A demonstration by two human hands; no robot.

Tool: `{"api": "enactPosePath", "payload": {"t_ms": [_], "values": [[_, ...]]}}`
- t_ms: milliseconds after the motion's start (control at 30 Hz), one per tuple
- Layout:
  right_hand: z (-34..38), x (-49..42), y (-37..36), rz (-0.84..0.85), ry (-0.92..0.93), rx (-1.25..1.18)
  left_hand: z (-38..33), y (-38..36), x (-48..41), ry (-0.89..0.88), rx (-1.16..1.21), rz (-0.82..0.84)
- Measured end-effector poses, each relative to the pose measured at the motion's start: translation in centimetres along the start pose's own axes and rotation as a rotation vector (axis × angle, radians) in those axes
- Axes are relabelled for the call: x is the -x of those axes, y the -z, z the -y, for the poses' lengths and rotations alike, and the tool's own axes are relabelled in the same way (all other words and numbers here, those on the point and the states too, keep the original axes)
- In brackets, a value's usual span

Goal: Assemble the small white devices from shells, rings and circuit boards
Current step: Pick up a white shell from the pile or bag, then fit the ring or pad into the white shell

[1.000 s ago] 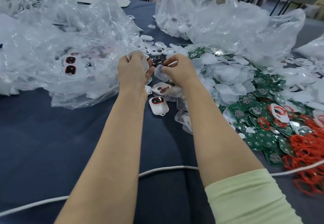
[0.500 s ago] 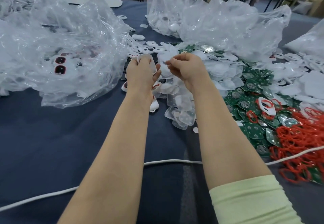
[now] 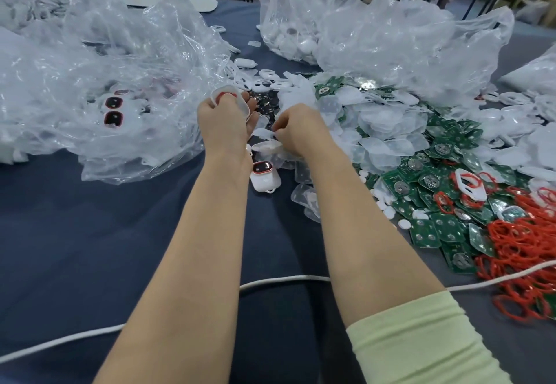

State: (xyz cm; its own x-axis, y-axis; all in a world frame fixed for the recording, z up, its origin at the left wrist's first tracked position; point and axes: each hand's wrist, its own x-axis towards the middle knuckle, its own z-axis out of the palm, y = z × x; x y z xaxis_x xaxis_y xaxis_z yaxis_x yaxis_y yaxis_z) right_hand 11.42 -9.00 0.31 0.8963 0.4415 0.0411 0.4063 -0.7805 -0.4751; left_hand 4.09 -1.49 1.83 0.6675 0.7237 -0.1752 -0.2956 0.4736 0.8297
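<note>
The white shell (image 3: 233, 102), a red ring (image 3: 224, 95) showing at its far end, sits in the left hand (image 3: 224, 126), whose fingers curl round it; its long axis runs far-left to near-right. Just right, the right hand (image 3: 298, 131) pinches a thin translucent piece (image 3: 263, 134). Near them an assembled device (image 3: 264, 176) lies on the dark blue surface (image 3: 90, 233), with green circuit boards (image 3: 436, 203) heaped to the right.

Your left hand (image 3: 224, 126) grips a white shell (image 3: 243, 106) fitted with a red ring (image 3: 224, 94), while your right hand (image 3: 301, 131) pinches a translucent piece (image 3: 263, 134) over the desk (image 3: 90, 233), beside heaped circuit boards (image 3: 436, 227).
</note>
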Motion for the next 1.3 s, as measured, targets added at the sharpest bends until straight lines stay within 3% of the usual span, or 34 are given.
{"api": "enactPosePath", "payload": {"t_ms": [100, 367, 567, 633, 733, 833, 900, 1000, 1133, 1300], "values": [[0.6, -0.5, 0.2, 0.114, 0.002, 0.168, 0.3, 0.2, -0.1, 0.016, -0.026, 0.014], [-1.0, 0.5, 2.0, 0.018, 0.003, 0.040, 1.1, -1.1, 0.7, 0.134, 0.013, 0.094], [-0.8, -0.2, 0.8, 0.160, -0.022, 0.292, 1.4, -2.1, 1.6, 0.139, 0.041, 0.125], [-0.7, -0.3, 0.5, 0.138, -0.025, 0.276, 1.0, -1.9, 1.6, 0.108, 0.042, 0.126], [-1.1, 0.4, 0.7, 0.018, 0.011, 0.067, 0.3, -1.4, 1.1, 0.068, 0.036, 0.095], [-1.8, 1.3, 2.0, -0.157, 0.015, -0.293, 0.1, -1.3, 1.2, 0.057, 0.022, 0.076], [-2.3, 2.0, 3.6, -0.269, -0.016, -0.562, 0.7, -1.8, 1.8, 0.086, -0.001, 0.114], [-3.6, 3.4, 5.9, -0.307, -0.080, -0.944, 2.4, -3.1, 2.9, 0.112, -0.130, 0.224], [-6.7, 5.9, 7.4, -0.323, -0.081, -1.048, 5.3, -5.3, 4.9, 0.032, -0.315, 0.295], [-10.3, 8.4, 6.4, -0.414, -0.119, -0.913, 8.5, -6.6, 6.8, -0.033, -0.463, 0.393]]}}
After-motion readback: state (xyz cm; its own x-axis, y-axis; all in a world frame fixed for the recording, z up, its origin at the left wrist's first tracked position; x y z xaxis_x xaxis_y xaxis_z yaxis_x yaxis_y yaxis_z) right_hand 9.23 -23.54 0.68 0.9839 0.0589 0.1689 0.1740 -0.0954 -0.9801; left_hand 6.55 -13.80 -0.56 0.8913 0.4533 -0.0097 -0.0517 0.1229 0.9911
